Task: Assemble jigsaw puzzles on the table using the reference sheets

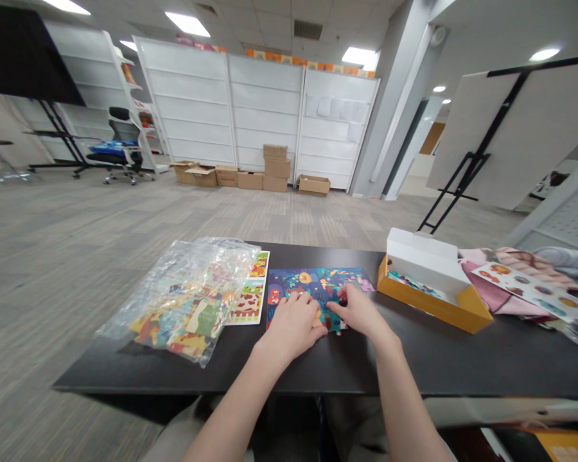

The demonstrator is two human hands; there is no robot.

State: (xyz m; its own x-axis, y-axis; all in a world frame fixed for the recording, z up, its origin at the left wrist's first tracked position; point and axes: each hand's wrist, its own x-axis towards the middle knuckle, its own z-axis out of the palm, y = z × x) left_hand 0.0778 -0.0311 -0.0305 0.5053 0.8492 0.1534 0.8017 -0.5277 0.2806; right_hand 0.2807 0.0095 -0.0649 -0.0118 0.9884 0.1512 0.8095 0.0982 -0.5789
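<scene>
A dark blue picture puzzle (325,277) with colourful figures lies on the black table, partly covered by both hands. My left hand (296,321) rests palm down on its lower left part, fingers spread. Over the lower right part, my right hand (354,308) has thumb and forefinger bent together; whatever they hold, if anything, is too small to make out. Right of the puzzle stands an open yellow box (428,305) with a white lid and some puzzle pieces (417,285) inside.
At left, a clear plastic bag (187,301) of colourful pieces overlaps a farm picture card (250,301). Cloths (505,289) and a sticker sheet (530,290) lie at the right. The table's front edge (337,391) runs under my forearms.
</scene>
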